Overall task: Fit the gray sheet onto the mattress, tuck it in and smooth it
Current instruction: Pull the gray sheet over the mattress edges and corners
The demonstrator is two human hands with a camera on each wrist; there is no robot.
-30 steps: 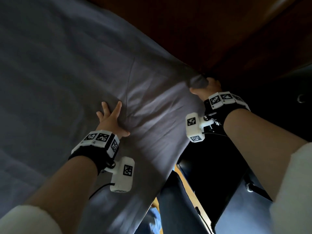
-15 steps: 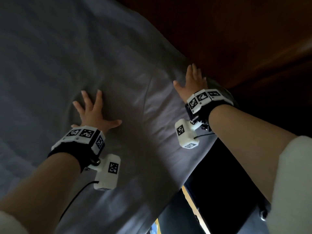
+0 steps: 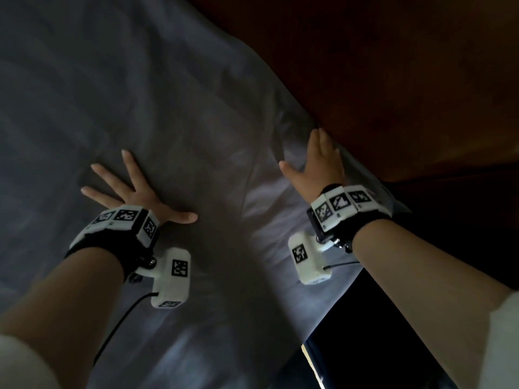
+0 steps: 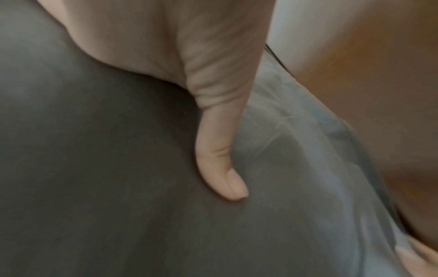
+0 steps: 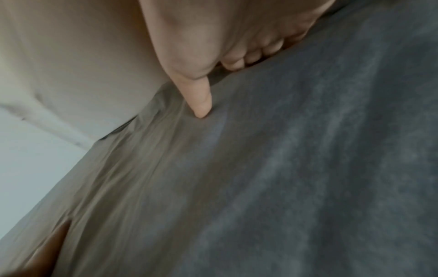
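The gray sheet (image 3: pixel 179 113) covers the mattress and fills most of the head view, with shallow creases running between my hands. My left hand (image 3: pixel 132 189) lies flat on it, fingers spread wide, thumb out to the right. In the left wrist view that left hand (image 4: pixel 220 168) presses its thumb into the sheet (image 4: pixel 94 168). My right hand (image 3: pixel 317 164) lies flat with straight fingers along the sheet's right edge, beside the dark wooden board. In the right wrist view the right hand (image 5: pixel 201 99) rests its thumb on the sheet (image 5: pixel 308 168).
A dark brown wooden bed board (image 3: pixel 393 80) runs along the mattress's right side. Below it at the right lies a black gap with a dark object (image 3: pixel 379 332). Pale sleeves (image 3: pixel 502 346) show at the bottom corners.
One second ago my right hand gripped the sheet's corner at the board; it has let go and now lies flat. Both hands have slid forward over the sheet.
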